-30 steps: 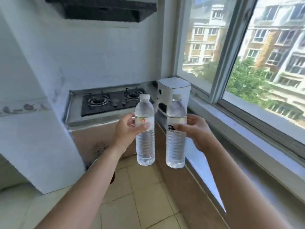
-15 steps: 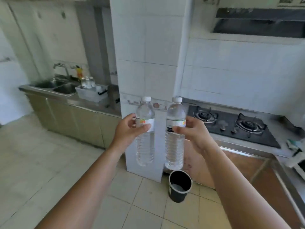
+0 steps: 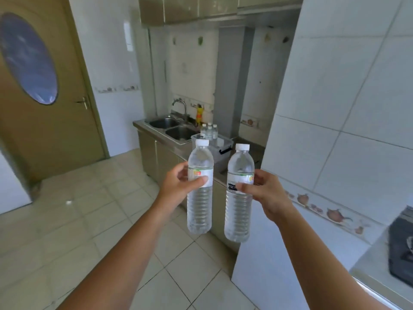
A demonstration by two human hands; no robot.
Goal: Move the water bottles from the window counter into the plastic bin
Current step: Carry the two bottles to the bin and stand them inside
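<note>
Left hand (image 3: 178, 184) and right hand (image 3: 263, 193) each wrap a bottle (image 3: 199, 189), (image 3: 239, 193) upright by the label. Carry both level toward the bin (image 3: 221, 145) ahead on the worktop (image 3: 176, 146), beyond the hands.

We cannot see all of the plastic bin (image 3: 224, 146): the two held bottles cover its near wall. The bottles standing in it (image 3: 209, 130) are too small for us to read their labels or count surely (three caps show). The stove (image 3: 401, 249) is cut off by the right edge. The held bottles' labels are partly under our fingers (image 3: 199, 181) and blurred.
</note>
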